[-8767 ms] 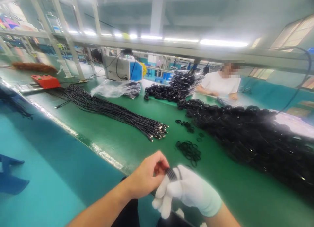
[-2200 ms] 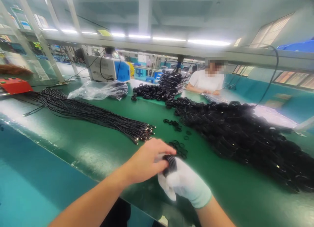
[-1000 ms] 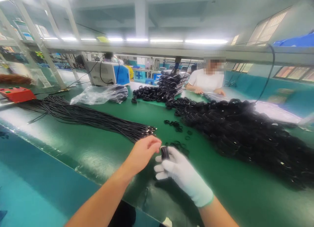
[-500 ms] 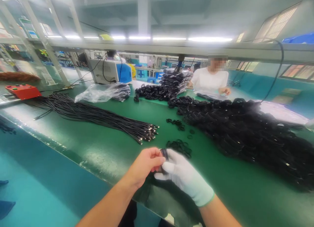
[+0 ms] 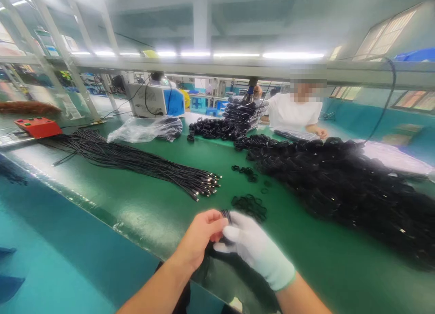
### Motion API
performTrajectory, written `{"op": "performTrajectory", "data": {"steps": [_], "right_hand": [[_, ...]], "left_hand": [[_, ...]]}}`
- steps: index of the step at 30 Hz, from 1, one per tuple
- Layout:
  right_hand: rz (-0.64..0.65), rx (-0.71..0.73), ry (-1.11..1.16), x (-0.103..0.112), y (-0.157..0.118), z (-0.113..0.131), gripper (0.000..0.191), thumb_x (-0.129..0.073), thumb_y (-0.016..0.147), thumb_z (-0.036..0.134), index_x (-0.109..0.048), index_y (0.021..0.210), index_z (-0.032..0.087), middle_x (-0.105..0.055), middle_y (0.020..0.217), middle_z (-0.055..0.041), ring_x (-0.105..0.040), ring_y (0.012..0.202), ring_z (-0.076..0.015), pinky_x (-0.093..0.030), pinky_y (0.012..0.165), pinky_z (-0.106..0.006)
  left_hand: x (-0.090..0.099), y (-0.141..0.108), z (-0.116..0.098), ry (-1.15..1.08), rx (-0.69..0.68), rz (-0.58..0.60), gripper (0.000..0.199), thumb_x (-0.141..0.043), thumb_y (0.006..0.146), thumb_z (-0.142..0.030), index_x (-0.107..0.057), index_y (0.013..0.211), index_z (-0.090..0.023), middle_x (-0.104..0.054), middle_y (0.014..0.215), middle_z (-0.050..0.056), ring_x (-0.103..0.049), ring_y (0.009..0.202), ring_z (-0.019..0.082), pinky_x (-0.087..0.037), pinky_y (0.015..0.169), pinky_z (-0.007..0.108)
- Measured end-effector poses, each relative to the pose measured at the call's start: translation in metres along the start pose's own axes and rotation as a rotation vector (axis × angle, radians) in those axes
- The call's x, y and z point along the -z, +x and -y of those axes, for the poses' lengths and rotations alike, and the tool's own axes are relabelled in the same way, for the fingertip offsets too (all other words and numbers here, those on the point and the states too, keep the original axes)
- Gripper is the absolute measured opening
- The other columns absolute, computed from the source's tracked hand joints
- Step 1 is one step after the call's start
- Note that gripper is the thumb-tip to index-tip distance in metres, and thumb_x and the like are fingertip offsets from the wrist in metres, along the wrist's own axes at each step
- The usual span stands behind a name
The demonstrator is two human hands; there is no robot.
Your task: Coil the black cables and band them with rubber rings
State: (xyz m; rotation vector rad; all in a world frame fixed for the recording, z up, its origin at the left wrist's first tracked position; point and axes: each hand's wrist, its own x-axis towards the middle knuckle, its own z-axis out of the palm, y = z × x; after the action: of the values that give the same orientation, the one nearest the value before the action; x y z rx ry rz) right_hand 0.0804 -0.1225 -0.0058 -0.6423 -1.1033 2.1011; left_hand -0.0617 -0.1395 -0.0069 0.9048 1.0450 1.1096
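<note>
Between my two hands is a coiled black cable [image 5: 225, 216], mostly hidden by fingers. My bare left hand [image 5: 203, 234] is closed on its left side, thumb and fingers pinching the loops. My right hand [image 5: 251, 241], in a white glove, is closed around the other side. Just beyond the hands lies a small heap of black bands [image 5: 250, 207] on the green table [image 5: 149, 214]. To the left stretches a bundle of straight black cables [image 5: 146, 162], their metal plugs pointing toward the middle.
A big mound of coiled black cables [image 5: 326, 178] covers the right side. A red control box [image 5: 39, 127], a clear plastic bag [image 5: 136, 130] and a blue-white machine [image 5: 156, 99] stand at the left and back. Across the table a person [image 5: 294, 110] sits by stacked bagged cables [image 5: 243, 111].
My hands keep their hold on the coiled cable with barely any shift. Across the table, the person has raised one hand to the bagged stack. The view has moved slightly.
</note>
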Motion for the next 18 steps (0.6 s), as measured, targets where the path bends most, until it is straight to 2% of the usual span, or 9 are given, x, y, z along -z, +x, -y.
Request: {"op": "performTrajectory", "data": {"steps": [3, 7, 10, 13, 16, 18], "right_hand": [[-0.05, -0.002, -0.052, 0.003, 0.001, -0.002, 0.039, -0.073, 0.071, 0.024, -0.056, 0.103, 0.014, -0.061, 0.096, -0.0074, -0.061, 0.086, -0.0201, -0.053, 0.071, -0.037], [0.002, -0.003, -0.036, 0.007, 0.003, 0.0, 0.042, -0.072, 0.069, 0.021, -0.056, 0.106, 0.01, -0.062, 0.093, -0.01, -0.064, 0.082, -0.022, -0.054, 0.068, -0.036], [0.021, -0.019, -0.017, 0.006, 0.003, 0.001, 0.042, -0.072, 0.068, 0.022, -0.057, 0.104, 0.009, -0.062, 0.087, -0.0091, -0.064, 0.08, -0.0214, -0.054, 0.067, -0.036], [0.009, 0.002, -0.019, 0.002, 0.0, 0.0, 0.038, -0.074, 0.067, 0.021, -0.057, 0.099, 0.012, -0.061, 0.09, -0.0073, -0.063, 0.081, -0.02, -0.054, 0.07, -0.039], [0.022, 0.011, 0.0, 0.001, -0.003, 0.001, 0.035, -0.072, 0.072, 0.02, -0.056, 0.102, 0.014, -0.059, 0.101, -0.008, -0.06, 0.09, -0.0204, -0.053, 0.076, -0.04], [0.044, -0.023, 0.007, 0.001, -0.004, 0.002, 0.036, -0.069, 0.074, 0.02, -0.055, 0.106, 0.015, -0.056, 0.107, -0.0093, -0.059, 0.096, -0.0217, -0.052, 0.078, -0.04]], "left_hand": [[-0.003, -0.001, 0.008, -0.083, 0.022, -0.033, 0.024, -0.067, 0.069, -0.029, -0.047, 0.065, -0.015, -0.042, 0.057, -0.006, -0.033, 0.05, 0.006, -0.025, 0.049, 0.019], [0.0, 0.001, 0.014, -0.086, 0.042, -0.001, 0.03, -0.068, 0.069, -0.036, -0.047, 0.067, -0.015, -0.045, 0.056, -0.005, -0.035, 0.05, 0.006, -0.026, 0.049, 0.019], [0.005, 0.001, 0.007, -0.037, 0.034, 0.082, 0.027, -0.065, 0.072, -0.035, -0.047, 0.067, -0.016, -0.047, 0.056, -0.005, -0.038, 0.051, 0.007, -0.029, 0.05, 0.019], [0.007, -0.004, -0.006, 0.136, -0.014, 0.084, 0.023, -0.061, 0.073, -0.031, -0.047, 0.064, -0.016, -0.048, 0.055, -0.004, -0.043, 0.05, 0.008, -0.033, 0.051, 0.02], [0.008, -0.008, -0.016, 0.429, -0.099, -0.039, 0.018, -0.054, 0.077, -0.028, -0.054, 0.065, -0.016, -0.052, 0.056, -0.003, -0.046, 0.049, 0.009, -0.034, 0.049, 0.021], [0.008, -0.01, -0.019, 0.611, -0.229, -0.175, 0.01, -0.052, 0.076, -0.021, -0.061, 0.078, -0.017, -0.059, 0.07, -0.001, -0.05, 0.056, 0.01, -0.038, 0.053, 0.022]]}}
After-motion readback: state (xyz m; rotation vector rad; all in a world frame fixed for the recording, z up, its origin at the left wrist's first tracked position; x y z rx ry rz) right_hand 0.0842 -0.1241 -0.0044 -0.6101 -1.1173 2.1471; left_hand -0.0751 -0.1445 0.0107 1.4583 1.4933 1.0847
